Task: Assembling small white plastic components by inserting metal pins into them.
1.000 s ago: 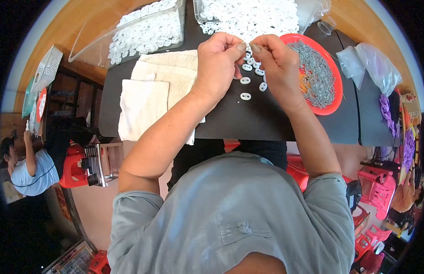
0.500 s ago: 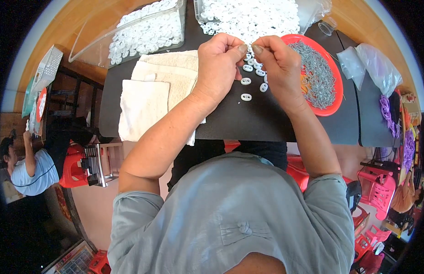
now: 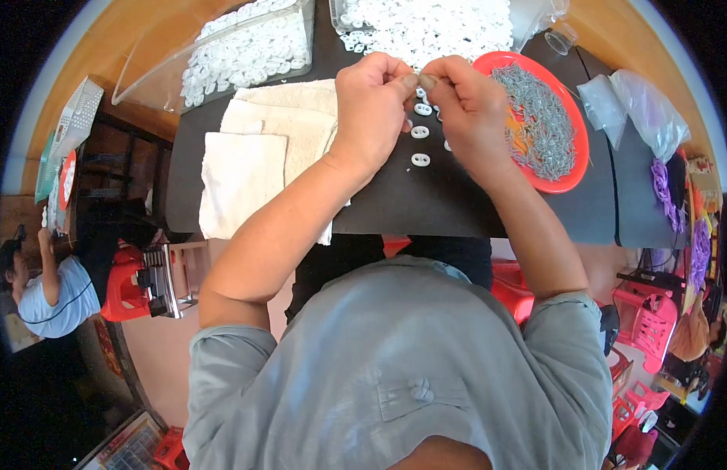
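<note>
My left hand (image 3: 373,106) and my right hand (image 3: 467,106) meet fingertip to fingertip over the far part of the dark table (image 3: 426,211). Thumb and forefinger of each are pinched together; whatever lies between them is too small and hidden to name. Just below the fingers, several small white oval plastic pieces with two holes lie loose, one of them nearest me (image 3: 420,160). Beside my right hand stands a red plate (image 3: 580,149) heaped with small grey metal pins (image 3: 547,117). Folded cream towels (image 3: 242,176) lie left of my left forearm.
A clear bin (image 3: 307,47) of white pieces stands at the far left, and a large pile of white pieces (image 3: 434,27) at the back. Plastic bags (image 3: 649,110) lie on the right. Another person (image 3: 61,290) sits at the far left; red stools (image 3: 126,286) stand around.
Both hands have drawn closer together and shifted slightly left, their fingertips now almost touching. The whole view has moved a little. The pinching grip stays the same.
</note>
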Available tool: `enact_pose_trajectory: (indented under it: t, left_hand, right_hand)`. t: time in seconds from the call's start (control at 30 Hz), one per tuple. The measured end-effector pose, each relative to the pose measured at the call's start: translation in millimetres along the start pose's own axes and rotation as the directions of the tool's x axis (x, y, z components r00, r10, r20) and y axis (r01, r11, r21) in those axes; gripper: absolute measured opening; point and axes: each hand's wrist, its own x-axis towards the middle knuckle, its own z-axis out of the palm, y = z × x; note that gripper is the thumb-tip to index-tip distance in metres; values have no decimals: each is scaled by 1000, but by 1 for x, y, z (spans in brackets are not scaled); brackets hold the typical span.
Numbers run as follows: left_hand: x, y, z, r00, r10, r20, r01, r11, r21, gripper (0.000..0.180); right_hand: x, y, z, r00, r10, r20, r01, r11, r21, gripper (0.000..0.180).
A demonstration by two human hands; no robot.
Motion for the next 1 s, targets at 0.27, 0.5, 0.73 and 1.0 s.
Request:
enact_pose_trajectory:
  t: [0.27, 0.5, 0.73, 1.0]
  left_hand:
    - [5, 0, -2, 999, -35, -8, 34, 992, -121, 8]
    - [6, -2, -2, 996, -73, 48, 75, 995, -59, 7]
    - [6, 0, -5, 990, -96, 107, 100, 995, -29, 8]
    - [1, -4, -1, 997, -59, 41, 59, 998, 5, 9]
  right_hand:
    - [6, 8, -11, 992, -125, 0, 124, 984, -128, 9]
    - [3, 8, -8, 977, -209, 41, 213, 946, -243, 10]
    - [3, 10, -9, 989, -145, 34, 149, 959, -239, 5]
    - [-5, 4, 1, 995, -100, 5, 99, 974, -202, 6]
